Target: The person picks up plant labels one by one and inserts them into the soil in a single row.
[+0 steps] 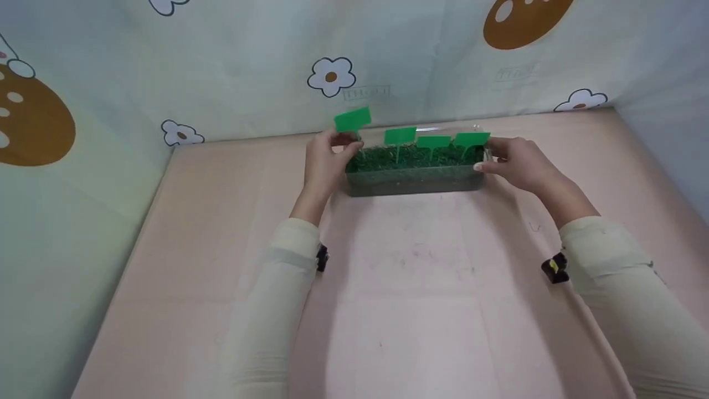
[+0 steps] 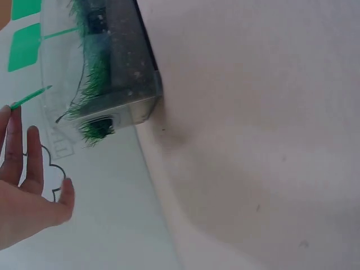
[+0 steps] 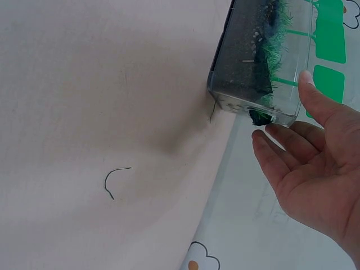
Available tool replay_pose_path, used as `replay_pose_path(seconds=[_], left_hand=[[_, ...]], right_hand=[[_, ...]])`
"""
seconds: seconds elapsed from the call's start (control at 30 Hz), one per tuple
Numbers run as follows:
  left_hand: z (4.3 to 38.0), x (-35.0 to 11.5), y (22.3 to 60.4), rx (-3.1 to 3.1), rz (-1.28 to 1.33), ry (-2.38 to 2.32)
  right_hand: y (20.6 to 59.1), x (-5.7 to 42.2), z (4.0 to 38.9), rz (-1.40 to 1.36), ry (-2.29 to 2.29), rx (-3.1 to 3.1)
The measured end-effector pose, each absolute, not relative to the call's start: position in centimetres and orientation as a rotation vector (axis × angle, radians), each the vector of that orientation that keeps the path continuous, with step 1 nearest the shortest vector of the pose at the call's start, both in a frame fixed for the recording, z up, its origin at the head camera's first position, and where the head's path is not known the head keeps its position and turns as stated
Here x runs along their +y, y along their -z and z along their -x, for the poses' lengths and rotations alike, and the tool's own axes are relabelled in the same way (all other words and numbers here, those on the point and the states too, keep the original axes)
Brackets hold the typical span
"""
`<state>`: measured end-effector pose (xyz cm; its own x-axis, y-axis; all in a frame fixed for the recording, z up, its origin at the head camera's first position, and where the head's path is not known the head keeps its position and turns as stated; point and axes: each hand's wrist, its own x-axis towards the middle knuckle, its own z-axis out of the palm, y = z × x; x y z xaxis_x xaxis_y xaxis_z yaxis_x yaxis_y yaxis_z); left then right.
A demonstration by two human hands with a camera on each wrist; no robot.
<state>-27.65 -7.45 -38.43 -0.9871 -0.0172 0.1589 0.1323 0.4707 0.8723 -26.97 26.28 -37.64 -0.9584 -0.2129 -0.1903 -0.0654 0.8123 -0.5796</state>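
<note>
A clear plastic box [image 1: 415,180] of dark soil and green grass [image 1: 412,158] stands at the back of the table. Three green plant labels [image 1: 400,136] stick up from the grass. My left hand [image 1: 325,163] pinches another green plant label [image 1: 353,119] over the box's left end. In the left wrist view this label's pointed stem [image 2: 34,95] is clear of the grass. At the opposite end my right hand [image 1: 520,160] holds the box, thumb on its near upper edge and fingers at the end wall, as the right wrist view shows.
Behind the box hangs a pale curtain [image 1: 249,72] with flowers and brown shapes. A pinkish cloth [image 1: 410,310] covers the table. A thin dark curved strand [image 3: 107,183] lies on it near the right hand.
</note>
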Motion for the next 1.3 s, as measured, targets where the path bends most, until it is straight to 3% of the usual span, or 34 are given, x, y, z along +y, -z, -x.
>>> replay_pose_path(seconds=[0.47, 1.07, 1.3], left_hand=[[28.0, -6.3, 39.7, -2.847, -0.19, 1.164], [28.9, -4.7, 39.4, -3.04, -0.296, 0.816], [28.9, -4.8, 39.6, -3.043, -0.325, 0.883]], right_hand=[[37.4, 26.3, 26.9, 0.19, 0.883, 2.726], [37.3, 26.7, 26.6, 0.195, 0.879, 2.736], [37.5, 26.7, 26.5, 0.203, 0.871, 2.737]])
